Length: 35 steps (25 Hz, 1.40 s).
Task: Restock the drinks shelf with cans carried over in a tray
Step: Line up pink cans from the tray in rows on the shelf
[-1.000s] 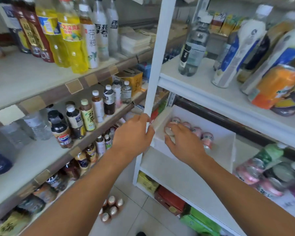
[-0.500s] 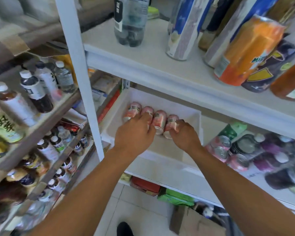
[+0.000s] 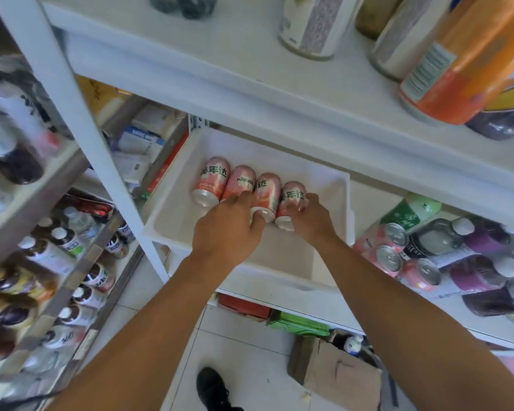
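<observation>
Four pink cans (image 3: pixel 247 189) lie side by side in the white tray (image 3: pixel 318 271), parked on the shelf (image 3: pixel 333 307). Left hand (image 3: pixel 227 229) grips a middle can; right hand (image 3: pixel 310 218) grips the rightmost, probably for lifting out. Stocked cans (image 3: pixel 393 256) and bottles (image 3: pixel 463 250) crowd the right; the upper shelf (image 3: pixel 250 75) overhangs.

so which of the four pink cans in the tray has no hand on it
The leftmost can, at the row's far left end. It lies clear of both hands, while the left hand and right hand cover the other three.
</observation>
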### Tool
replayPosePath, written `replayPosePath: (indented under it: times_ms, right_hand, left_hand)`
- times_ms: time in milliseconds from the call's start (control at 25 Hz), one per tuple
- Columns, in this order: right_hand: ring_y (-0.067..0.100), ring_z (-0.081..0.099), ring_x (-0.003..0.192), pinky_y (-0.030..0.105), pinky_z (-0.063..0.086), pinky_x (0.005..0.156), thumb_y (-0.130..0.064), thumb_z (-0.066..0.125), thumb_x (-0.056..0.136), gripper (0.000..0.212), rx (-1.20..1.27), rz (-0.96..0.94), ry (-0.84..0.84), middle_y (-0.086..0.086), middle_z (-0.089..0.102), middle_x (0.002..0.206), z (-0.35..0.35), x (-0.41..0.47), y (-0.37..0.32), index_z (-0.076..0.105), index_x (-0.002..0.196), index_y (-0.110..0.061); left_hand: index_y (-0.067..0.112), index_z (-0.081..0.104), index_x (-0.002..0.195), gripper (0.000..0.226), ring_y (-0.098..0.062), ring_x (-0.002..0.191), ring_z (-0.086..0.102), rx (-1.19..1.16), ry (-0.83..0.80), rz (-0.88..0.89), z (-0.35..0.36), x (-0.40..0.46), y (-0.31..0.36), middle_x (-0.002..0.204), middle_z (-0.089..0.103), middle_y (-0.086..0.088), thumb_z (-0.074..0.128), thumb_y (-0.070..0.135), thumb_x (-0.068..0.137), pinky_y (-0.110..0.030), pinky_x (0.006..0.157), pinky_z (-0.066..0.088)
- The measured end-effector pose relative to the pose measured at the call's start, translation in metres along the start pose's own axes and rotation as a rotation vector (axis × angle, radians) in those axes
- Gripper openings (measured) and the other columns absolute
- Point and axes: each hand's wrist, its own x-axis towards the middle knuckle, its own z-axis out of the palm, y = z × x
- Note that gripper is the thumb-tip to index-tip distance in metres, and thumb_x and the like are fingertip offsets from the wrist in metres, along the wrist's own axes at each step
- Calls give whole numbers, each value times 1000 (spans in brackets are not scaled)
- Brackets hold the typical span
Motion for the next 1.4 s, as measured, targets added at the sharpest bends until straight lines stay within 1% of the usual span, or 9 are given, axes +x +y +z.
replayPosePath:
  times_ms: [200,360,600,720,800,960,1080,1200,1400]
  right_hand:
    - [31,57,95,33,46,75,-45,62,89,66,94,88,-37,14,55,122,9,9,1,33,138,-11]
    - [26,56,92,31,45,71,-37,73,80,71,197,190,-78,10,56,119,9,12,0,36,134,-10]
    - [19,63,86,24,43,57,-31,78,65,64,361,208,-75,3,66,103,0,-5,1,54,122,-12]
    - [17,63,85,24,42,61,-29,74,74,35,398,115,-64,1,68,96,-7,-21,0,62,104,-18]
    - [13,60,80,24,41,64,-25,73,80,18,433,42,-56,-7,63,87,-15,-36,-7,58,90,-24]
    - [10,64,91,28,52,78,-24,77,78,47,485,-121,-158,-10,64,99,-29,-70,-34,51,117,-19]
    - [10,65,91,34,54,84,-20,75,78,40,498,-268,-269,-10,64,97,-31,-101,-61,52,110,-25]
    - [14,66,96,40,55,90,-31,71,64,48,475,-398,-395,-5,68,103,-20,-137,-96,55,109,-28]
    - [8,65,98,32,54,90,-15,72,80,49,474,-583,-560,-8,66,109,8,-212,-164,47,119,-31]
  left_hand:
    - [23,54,115,27,-27,90,63,2,-16,-18,1,3,1,108,64,3,46,38,94,-43,74,54]
    - [24,55,115,26,-26,89,63,5,1,-42,-6,-2,0,106,64,4,47,36,94,-42,74,54]
    - [26,57,115,25,-26,87,63,8,24,-79,-17,-11,6,104,66,3,48,36,94,-39,75,53]
    - [26,58,114,24,-26,87,64,6,47,-74,-26,-17,12,103,67,2,48,36,94,-38,74,52]
    - [26,58,113,23,-27,89,64,8,74,-81,-37,-21,15,104,67,2,48,36,94,-38,75,52]
    - [22,58,113,24,-26,92,63,7,137,-95,-64,-39,9,104,66,-1,47,33,94,-40,76,53]
    - [22,59,113,26,-25,93,63,-6,194,-140,-88,-61,-5,104,66,1,46,34,94,-43,77,53]
    - [24,58,114,26,-20,94,62,-9,237,-229,-120,-88,-23,106,65,6,46,38,95,-39,77,53]
    - [24,59,118,46,-12,97,60,-212,375,-365,-190,-149,-55,106,63,11,51,59,90,-33,86,49]
